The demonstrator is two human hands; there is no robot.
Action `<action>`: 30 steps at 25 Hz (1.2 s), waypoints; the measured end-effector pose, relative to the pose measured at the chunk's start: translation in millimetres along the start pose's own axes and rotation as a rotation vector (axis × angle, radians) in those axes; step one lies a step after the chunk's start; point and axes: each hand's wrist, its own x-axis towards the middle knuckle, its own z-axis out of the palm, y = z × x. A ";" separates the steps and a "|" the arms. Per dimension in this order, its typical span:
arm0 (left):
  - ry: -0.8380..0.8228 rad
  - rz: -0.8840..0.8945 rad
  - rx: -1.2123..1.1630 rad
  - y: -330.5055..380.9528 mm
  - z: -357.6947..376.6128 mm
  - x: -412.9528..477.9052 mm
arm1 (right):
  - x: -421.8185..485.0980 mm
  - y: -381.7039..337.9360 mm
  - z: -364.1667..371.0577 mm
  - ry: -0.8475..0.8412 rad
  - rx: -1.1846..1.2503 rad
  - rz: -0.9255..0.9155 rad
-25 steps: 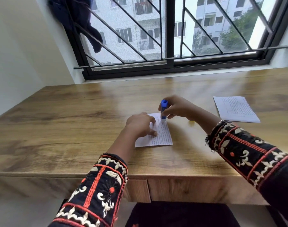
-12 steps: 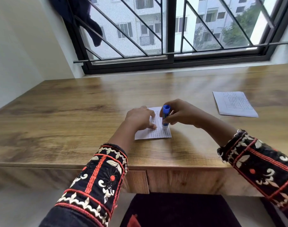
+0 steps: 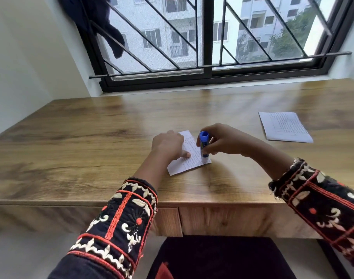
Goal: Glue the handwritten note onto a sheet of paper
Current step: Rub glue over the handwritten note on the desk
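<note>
A small handwritten note [image 3: 192, 158] lies on the wooden desk [image 3: 91, 141] in front of me. My left hand [image 3: 169, 144] presses flat on its left part, fingers on the paper. My right hand [image 3: 222, 140] grips a blue glue stick [image 3: 204, 143] held upright, its lower tip touching the note near the right edge, close to the near corner. A larger white sheet of paper [image 3: 284, 126] with faint writing lies flat at the right, apart from both hands.
A barred window [image 3: 208, 37] runs along the desk's far edge. A dark cloth [image 3: 103, 23] hangs on the bars at the left. A dark chair seat [image 3: 222, 258] sits under the desk's front edge, below a drawer front [image 3: 222, 220].
The glue stick has travelled down the note's right edge from the far end toward the near corner. My left hand stays pressed on the note. The note has turned slightly.
</note>
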 end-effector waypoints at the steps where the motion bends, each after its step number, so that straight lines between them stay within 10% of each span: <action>1: 0.011 -0.025 0.030 2.1 0.0 -1.6 | 2.1 0.9 -2.0 0.000 -0.006 0.002; 13: 0.229 0.057 0.091 20.2 -1.8 -21.6 | 31.0 5.9 -12.3 0.032 0.018 0.021; 18: 0.011 0.279 -0.212 7.0 -2.7 -22.3 | 32.4 10.0 -15.0 0.036 0.023 0.019; 30: 0.046 0.196 -0.270 5.7 3.7 -6.6 | 43.3 12.4 -13.5 0.147 0.038 0.016</action>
